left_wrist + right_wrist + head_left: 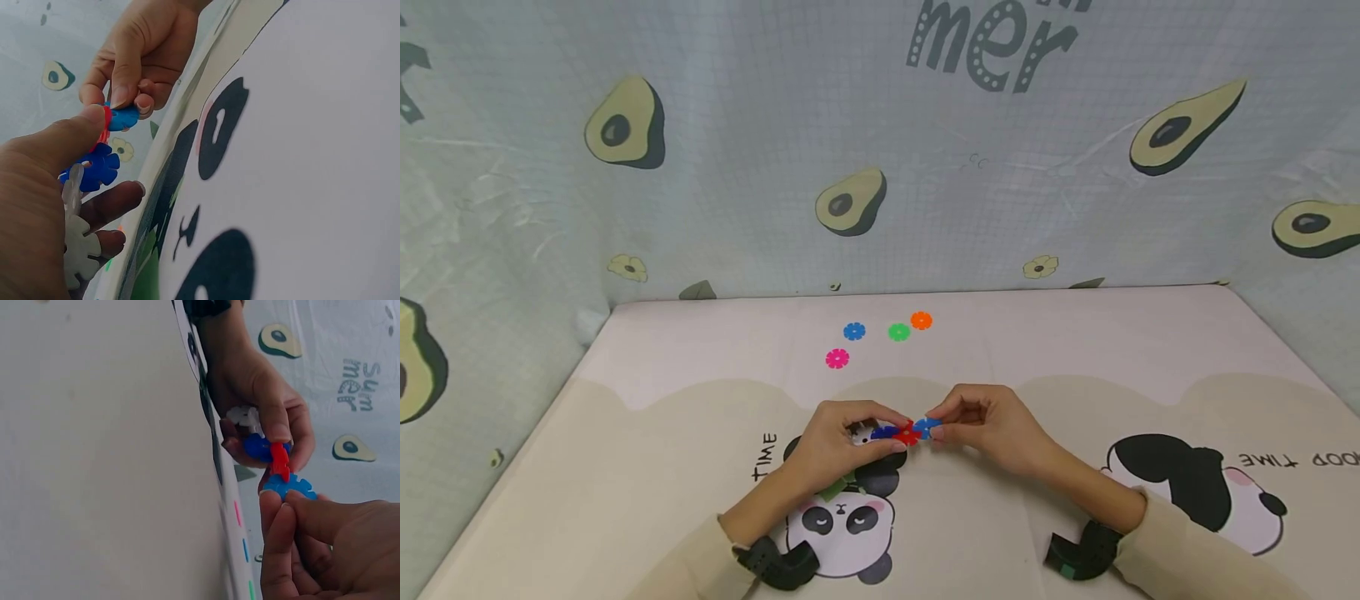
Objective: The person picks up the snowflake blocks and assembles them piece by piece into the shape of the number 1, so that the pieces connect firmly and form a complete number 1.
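My left hand (842, 442) grips a short chain of notched plastic snowflake discs. In the chain are a red disc (907, 434), a dark blue disc (97, 167) and white discs (81, 253) lying along the palm, partly hidden by the hand. The left thumb presses on the red disc. My right hand (992, 425) pinches a light blue disc (294, 486) between thumb and fingertips. That disc's edge touches the red one; whether their slots are fully interlocked I cannot tell. Both hands are just above the tabletop, close together.
Farther back on the table lie loose discs: pink (837, 358), blue (853, 332), green (898, 332) and orange (921, 320). The light table cover (662, 467) bears printed pandas. A curtain with avocado prints (737, 208) hangs behind the table's far edge.
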`<state>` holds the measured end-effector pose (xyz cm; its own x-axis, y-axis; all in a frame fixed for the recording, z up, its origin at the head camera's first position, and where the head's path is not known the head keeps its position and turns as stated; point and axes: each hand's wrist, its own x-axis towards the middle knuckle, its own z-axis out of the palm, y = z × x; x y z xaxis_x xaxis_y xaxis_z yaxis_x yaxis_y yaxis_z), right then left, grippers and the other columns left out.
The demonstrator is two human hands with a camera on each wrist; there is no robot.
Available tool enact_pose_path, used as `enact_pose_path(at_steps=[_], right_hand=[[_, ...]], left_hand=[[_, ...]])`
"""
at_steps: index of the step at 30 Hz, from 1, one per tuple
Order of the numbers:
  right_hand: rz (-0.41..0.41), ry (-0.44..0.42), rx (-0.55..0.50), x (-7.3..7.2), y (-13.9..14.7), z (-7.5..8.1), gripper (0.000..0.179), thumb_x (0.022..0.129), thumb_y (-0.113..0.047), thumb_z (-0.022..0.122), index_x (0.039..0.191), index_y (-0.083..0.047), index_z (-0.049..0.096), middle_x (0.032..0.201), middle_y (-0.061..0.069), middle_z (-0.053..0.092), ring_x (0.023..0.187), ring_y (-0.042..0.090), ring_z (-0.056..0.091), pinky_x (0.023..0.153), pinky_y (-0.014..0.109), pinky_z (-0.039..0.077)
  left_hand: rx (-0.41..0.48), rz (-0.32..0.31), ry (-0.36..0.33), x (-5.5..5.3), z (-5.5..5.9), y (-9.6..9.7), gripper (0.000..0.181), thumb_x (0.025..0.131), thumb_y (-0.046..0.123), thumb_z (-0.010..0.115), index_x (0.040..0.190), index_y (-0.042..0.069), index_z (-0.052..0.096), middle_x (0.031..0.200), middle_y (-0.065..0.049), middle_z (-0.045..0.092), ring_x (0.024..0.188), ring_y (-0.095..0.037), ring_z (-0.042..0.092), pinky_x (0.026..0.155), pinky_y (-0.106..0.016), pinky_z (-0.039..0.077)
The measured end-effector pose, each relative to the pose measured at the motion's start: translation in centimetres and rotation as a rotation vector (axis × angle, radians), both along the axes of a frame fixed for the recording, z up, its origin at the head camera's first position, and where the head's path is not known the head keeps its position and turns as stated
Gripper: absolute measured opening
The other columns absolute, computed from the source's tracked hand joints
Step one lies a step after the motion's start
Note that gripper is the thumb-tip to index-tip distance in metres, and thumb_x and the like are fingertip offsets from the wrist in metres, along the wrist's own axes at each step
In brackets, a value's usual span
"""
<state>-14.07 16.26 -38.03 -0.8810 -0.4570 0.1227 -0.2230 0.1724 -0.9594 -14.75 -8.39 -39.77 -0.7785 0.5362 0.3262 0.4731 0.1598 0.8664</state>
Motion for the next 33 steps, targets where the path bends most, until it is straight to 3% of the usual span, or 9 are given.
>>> enact_pose_path(at_steps=[14, 25, 33], right_hand=[[0.01, -0.006, -0.023, 0.26, -0.55, -0.26, 0.017, 0.084, -0.002, 0.072, 0.1, -0.001, 0.07, 0.086, 0.013, 0.07, 0.075, 0.031, 0.069, 0.069, 0.03, 0.056], [0.004, -0.025, -0.01, -0.02, -0.42, -0.27, 0.017, 0.085, -0.003, 0.071, 0.101, 0.0, 0.07, 0.09, 0.013, 0.07, 0.077, 0.03, 0.069, 0.069, 0.032, 0.056], [0.0, -0.008, 0.098, -0.66, 0.2, -0.19, 0.015, 0.088, -0.013, 0.07, 0.102, -0.008, 0.07, 0.092, 0.007, 0.069, 0.082, 0.024, 0.068, 0.075, 0.03, 0.055]], left_hand=[[-0.044, 0.023, 0.164, -0.17, 0.08, -0.07, 0.028, 0.078, 0.022, 0.08, 0.105, 0.017, 0.073, 0.095, 0.009, 0.071, 0.086, -0.009, 0.062, 0.07, -0.025, 0.05], [-0.005, -0.009, 0.191, -0.39, -0.3, -0.1, 0.026, 0.08, 0.016, 0.079, 0.106, 0.014, 0.074, 0.099, 0.006, 0.072, 0.096, -0.009, 0.065, 0.082, -0.029, 0.052], [-0.011, 0.013, 0.17, -0.41, -0.45, -0.07, 0.03, 0.08, 0.019, 0.078, 0.109, 0.015, 0.073, 0.102, 0.007, 0.071, 0.098, -0.01, 0.065, 0.085, -0.03, 0.051]])
